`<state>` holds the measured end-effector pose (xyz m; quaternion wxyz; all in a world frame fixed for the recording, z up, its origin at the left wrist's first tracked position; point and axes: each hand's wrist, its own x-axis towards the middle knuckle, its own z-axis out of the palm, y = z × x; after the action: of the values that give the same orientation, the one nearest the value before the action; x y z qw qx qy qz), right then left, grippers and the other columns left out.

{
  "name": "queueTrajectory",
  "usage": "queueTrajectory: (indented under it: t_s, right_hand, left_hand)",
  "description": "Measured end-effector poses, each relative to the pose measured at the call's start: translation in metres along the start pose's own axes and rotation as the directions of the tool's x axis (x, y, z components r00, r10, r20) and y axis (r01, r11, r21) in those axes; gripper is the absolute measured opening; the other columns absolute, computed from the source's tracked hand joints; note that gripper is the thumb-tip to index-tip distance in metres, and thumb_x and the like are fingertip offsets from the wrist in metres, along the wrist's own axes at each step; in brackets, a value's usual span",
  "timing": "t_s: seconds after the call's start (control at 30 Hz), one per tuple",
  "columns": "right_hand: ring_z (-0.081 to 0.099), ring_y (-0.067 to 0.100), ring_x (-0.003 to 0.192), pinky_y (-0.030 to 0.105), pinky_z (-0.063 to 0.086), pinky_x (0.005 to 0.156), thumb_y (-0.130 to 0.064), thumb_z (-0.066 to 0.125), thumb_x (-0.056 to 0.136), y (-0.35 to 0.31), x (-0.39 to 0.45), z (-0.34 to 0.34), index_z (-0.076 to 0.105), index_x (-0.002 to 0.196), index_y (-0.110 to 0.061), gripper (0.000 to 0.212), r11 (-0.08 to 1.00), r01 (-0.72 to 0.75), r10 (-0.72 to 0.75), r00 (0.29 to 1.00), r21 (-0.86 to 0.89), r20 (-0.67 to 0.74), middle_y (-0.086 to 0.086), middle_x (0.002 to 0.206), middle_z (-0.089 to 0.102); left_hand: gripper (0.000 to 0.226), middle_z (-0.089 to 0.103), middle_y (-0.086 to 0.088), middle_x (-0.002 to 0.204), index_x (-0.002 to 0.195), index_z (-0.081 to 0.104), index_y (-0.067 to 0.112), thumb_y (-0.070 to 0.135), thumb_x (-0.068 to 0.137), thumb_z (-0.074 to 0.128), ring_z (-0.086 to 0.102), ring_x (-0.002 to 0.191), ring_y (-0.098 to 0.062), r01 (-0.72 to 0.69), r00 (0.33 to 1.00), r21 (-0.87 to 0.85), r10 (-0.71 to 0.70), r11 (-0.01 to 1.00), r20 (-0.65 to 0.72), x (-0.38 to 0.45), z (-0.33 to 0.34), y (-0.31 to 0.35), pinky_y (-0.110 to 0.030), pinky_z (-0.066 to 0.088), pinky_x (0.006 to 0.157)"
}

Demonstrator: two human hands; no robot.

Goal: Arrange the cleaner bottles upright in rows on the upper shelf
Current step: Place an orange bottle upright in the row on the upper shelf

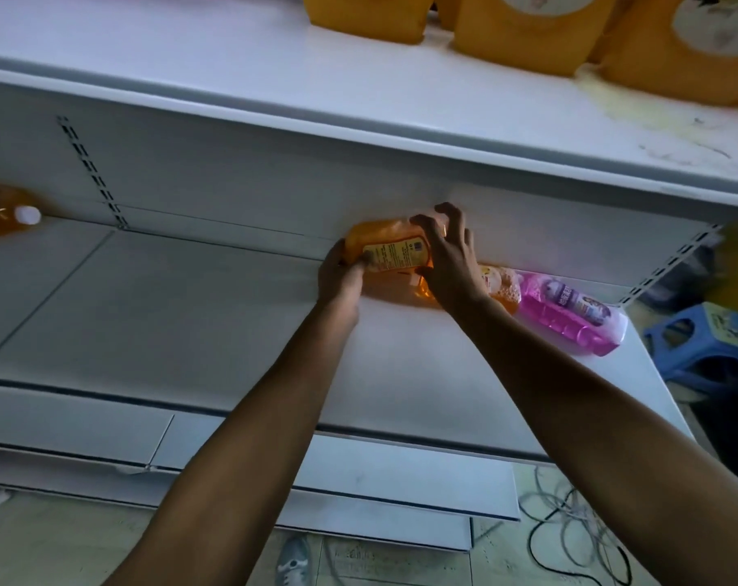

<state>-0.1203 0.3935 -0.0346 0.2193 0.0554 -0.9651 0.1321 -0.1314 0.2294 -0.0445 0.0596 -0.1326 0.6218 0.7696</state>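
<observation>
An orange cleaner bottle (384, 247) with a yellow label lies at the back of the lower white shelf (189, 315). My left hand (337, 277) grips its left end. My right hand (447, 255) curls over its right side, fingers hooked on top. Behind my right wrist a second orange bottle (502, 285) lies on its side, partly hidden. A pink bottle (570, 310) lies flat to its right. On the upper shelf (274, 90) stand several large orange bottles (523, 31), cut off by the frame's top.
Another orange bottle with a white cap (4, 215) lies at the far left of the lower shelf. A blue plastic stool (705, 344) stands right of the shelving. Tangled cables (570, 535) lie on the floor below, by my shoe (293, 564).
</observation>
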Motion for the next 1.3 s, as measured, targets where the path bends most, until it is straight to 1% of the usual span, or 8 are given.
queueTrajectory:
  t_s: [0.1, 0.2, 0.3, 0.47, 0.53, 0.7, 0.93, 1.3]
  right_hand:
    - [0.043, 0.046, 0.127, 0.054, 0.053, 0.092, -0.011, 0.086, 0.073, -0.005, -0.014, -0.013, 0.040, 0.134, -0.026, 0.077, 0.986, -0.011, 0.024, 0.997, 0.164, -0.080, 0.019, 0.150, 0.030]
    - [0.049, 0.027, 0.115, 0.016, 0.041, 0.083, -0.015, 0.090, 0.068, -0.018, -0.043, -0.035, 0.048, 0.134, -0.013, 0.078, 0.941, -0.052, 0.107, 0.983, 0.334, -0.150, 0.017, 0.136, 0.043]
    - [0.046, 0.006, 0.098, 0.011, 0.036, 0.072, -0.022, 0.093, 0.063, -0.033, -0.074, -0.050, 0.052, 0.132, -0.010, 0.082, 0.857, -0.163, 0.246, 0.963, 0.488, -0.110, 0.003, 0.121, 0.047]
    - [0.066, 0.028, 0.108, 0.043, 0.061, 0.072, -0.035, 0.091, 0.061, -0.051, -0.140, -0.082, 0.047, 0.128, -0.025, 0.081, 0.063, -0.305, 0.310, 0.911, 0.950, 0.271, 0.000, 0.124, 0.059]
    - [0.066, 0.027, 0.106, 0.041, 0.061, 0.071, -0.031, 0.082, 0.067, -0.058, -0.168, -0.099, 0.049, 0.126, -0.029, 0.068, -0.022, -0.391, 0.347, 0.860, 0.920, 0.374, 0.002, 0.125, 0.059]
    - [0.068, 0.022, 0.100, 0.035, 0.061, 0.069, -0.041, 0.079, 0.079, -0.047, -0.214, -0.137, 0.045, 0.121, -0.030, 0.056, 0.128, -0.455, 0.388, 0.841, 0.881, 0.378, -0.001, 0.122, 0.057]
    - [0.064, 0.006, 0.104, 0.018, 0.056, 0.074, -0.052, 0.073, 0.077, -0.010, -0.274, -0.180, 0.040, 0.123, -0.034, 0.059, 0.388, -0.496, 0.440, 0.840, 0.776, 0.317, -0.016, 0.120, 0.055]
    - [0.063, 0.011, 0.112, 0.034, 0.059, 0.091, -0.065, 0.075, 0.063, 0.035, -0.325, -0.258, 0.040, 0.123, -0.035, 0.076, 0.513, -0.447, 0.538, 0.833, 0.733, 0.132, -0.010, 0.125, 0.058]
  left_hand:
    - [0.036, 0.067, -0.003, 0.107, 0.121, 0.063, 0.023, 0.010, 0.088, 0.066, 0.062, 0.099, -0.013, -0.223, 0.975, -0.024, 0.223, 0.974, -0.025, -0.027, -0.012, 0.004, -0.024, 0.048, 0.082]
    - [0.045, 0.058, 0.012, 0.118, 0.134, 0.051, 0.028, 0.015, 0.093, 0.064, 0.059, 0.102, 0.004, -0.405, 0.913, -0.064, 0.407, 0.912, 0.020, -0.062, -0.020, 0.016, -0.014, 0.049, 0.081]
    - [0.045, 0.059, 0.010, 0.126, 0.137, 0.049, 0.032, 0.018, 0.096, 0.060, 0.059, 0.113, 0.001, -0.507, 0.852, -0.110, 0.516, 0.855, 0.087, -0.084, -0.029, 0.024, -0.025, 0.052, 0.091]
    - [0.080, 0.061, 0.016, 0.130, 0.140, 0.035, 0.046, 0.053, 0.072, 0.076, 0.058, 0.121, -0.007, -0.412, 0.862, -0.139, 0.435, 0.901, 0.261, -0.128, -0.018, 0.026, -0.029, 0.052, 0.094]
    - [0.090, 0.065, 0.014, 0.125, 0.136, 0.042, 0.043, 0.060, 0.058, 0.083, 0.062, 0.117, -0.010, -0.363, 0.842, -0.108, 0.375, 0.926, 0.387, -0.149, -0.008, 0.020, -0.030, 0.055, 0.088]
    - [0.052, 0.064, 0.013, 0.118, 0.121, 0.050, 0.035, 0.052, 0.077, 0.071, 0.064, 0.111, -0.015, -0.327, 0.819, 0.060, 0.251, 0.943, 0.516, -0.204, 0.023, -0.008, -0.021, 0.057, 0.076]
    - [0.043, 0.069, 0.013, 0.114, 0.118, 0.054, 0.034, 0.043, 0.077, 0.060, 0.070, 0.101, -0.013, -0.224, 0.798, 0.050, 0.154, 0.973, 0.583, -0.245, 0.065, -0.026, -0.034, 0.060, 0.080]
    - [0.036, 0.073, 0.020, 0.098, 0.118, 0.052, 0.034, 0.043, 0.083, 0.049, 0.072, 0.093, -0.007, -0.269, 0.623, 0.005, 0.170, 0.963, 0.764, -0.309, 0.144, -0.016, -0.024, 0.057, 0.063]
